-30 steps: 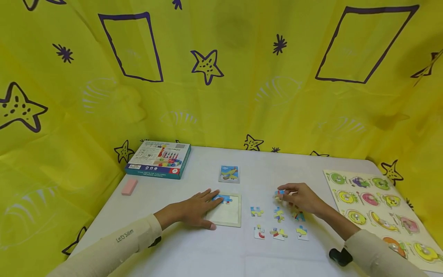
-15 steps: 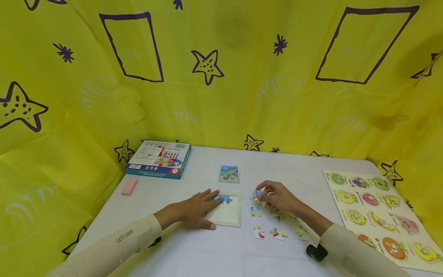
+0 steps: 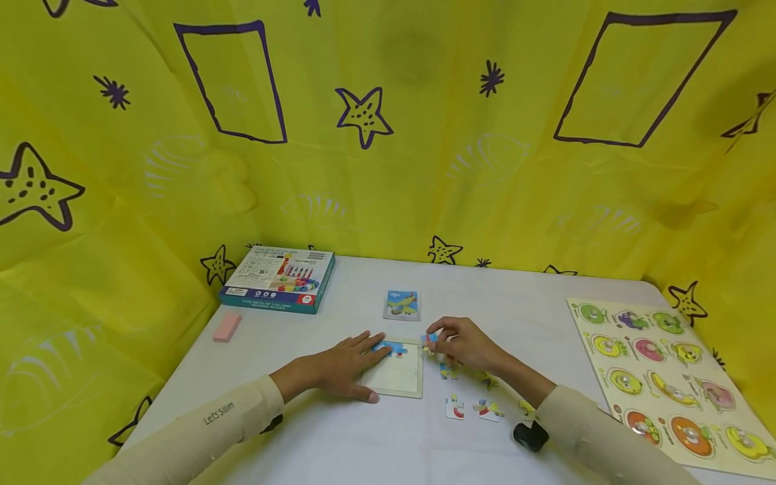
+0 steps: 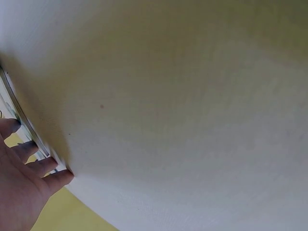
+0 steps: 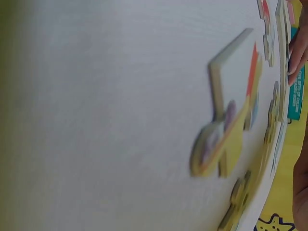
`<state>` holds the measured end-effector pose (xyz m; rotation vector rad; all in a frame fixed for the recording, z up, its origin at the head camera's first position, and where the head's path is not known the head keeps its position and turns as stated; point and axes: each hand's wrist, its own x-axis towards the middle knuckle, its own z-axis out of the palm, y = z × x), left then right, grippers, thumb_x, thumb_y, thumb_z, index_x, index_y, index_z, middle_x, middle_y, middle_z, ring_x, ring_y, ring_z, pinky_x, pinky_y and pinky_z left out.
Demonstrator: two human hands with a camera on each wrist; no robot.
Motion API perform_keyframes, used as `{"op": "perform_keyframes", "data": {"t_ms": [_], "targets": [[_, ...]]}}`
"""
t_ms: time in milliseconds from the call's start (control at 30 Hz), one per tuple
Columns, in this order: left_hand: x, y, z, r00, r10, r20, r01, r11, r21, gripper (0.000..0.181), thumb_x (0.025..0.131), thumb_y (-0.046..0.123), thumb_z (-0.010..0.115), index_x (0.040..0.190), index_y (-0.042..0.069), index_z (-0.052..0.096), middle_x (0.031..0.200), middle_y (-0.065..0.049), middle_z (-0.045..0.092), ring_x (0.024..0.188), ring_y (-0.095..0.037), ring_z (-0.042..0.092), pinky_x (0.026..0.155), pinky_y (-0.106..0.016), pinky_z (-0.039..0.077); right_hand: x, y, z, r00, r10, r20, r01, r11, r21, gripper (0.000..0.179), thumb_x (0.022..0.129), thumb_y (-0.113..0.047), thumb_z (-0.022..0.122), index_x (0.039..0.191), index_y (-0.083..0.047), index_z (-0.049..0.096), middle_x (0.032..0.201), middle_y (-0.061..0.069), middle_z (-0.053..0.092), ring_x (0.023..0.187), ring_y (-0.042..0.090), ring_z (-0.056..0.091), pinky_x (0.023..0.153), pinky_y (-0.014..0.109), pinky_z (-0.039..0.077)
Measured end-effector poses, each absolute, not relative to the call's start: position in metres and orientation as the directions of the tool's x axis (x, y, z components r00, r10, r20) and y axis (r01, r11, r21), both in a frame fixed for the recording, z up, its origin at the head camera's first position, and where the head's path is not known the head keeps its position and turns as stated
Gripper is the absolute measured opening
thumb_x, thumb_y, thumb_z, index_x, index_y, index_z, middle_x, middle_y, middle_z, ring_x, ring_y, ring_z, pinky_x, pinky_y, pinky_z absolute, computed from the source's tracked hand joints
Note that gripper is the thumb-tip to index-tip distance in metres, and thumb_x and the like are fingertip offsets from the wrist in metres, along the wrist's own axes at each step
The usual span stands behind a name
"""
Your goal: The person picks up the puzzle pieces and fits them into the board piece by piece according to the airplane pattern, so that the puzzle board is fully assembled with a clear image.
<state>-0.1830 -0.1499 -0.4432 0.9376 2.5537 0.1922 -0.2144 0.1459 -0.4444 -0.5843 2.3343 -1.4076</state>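
The right hand [image 3: 465, 342] pinches a puzzle piece [image 3: 428, 340] at the right rim of the frame [image 3: 419, 378]; the spread left hand [image 3: 344, 367] rests on its left. Probably placing step; next needs careful aligning with the blue section [image 3: 395, 348].

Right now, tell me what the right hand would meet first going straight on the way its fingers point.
The right hand, pinching a jigsaw piece, would likely meet the puzzle tray at its right rim; the hand's height is unclear, so it might pass over.
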Motion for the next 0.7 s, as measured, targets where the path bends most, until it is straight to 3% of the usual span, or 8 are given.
{"op": "perform_keyframes", "data": {"t_ms": [300,700], "targets": [[-0.183,-0.150,-0.442,-0.686,0.648,-0.331,0.596,0.761,0.254,0.093,0.090,0.066,0.060,0.162,0.023,0.020,0.170,-0.004,0.010,0.157,-0.035,0.009,0.123,-0.056,0.020,-0.218,0.121,-0.450,-0.870,-0.478,-0.124,-0.126,0.458,-0.880,0.028,0.092,-0.012,0.073,0.116,0.001,0.069,0.085,0.006,0.063,0.056,0.015,0.058,0.054,0.025,0.049],[-0.184,-0.151,-0.443,-0.685,0.647,-0.335,0.595,0.762,0.255,0.094,0.090,0.066,0.060,0.162,0.024,0.018,0.171,-0.003,0.009,0.157,-0.035,0.009,0.123,-0.055,0.020,-0.221,0.110,-0.446,-0.836,-0.523,-0.168,-0.167,0.532,-0.830,0.033,0.090,-0.005,0.072,0.120,0.006,0.067,0.081,0.004,0.064,0.054,0.012,0.058,0.052,0.022,0.045]]}}
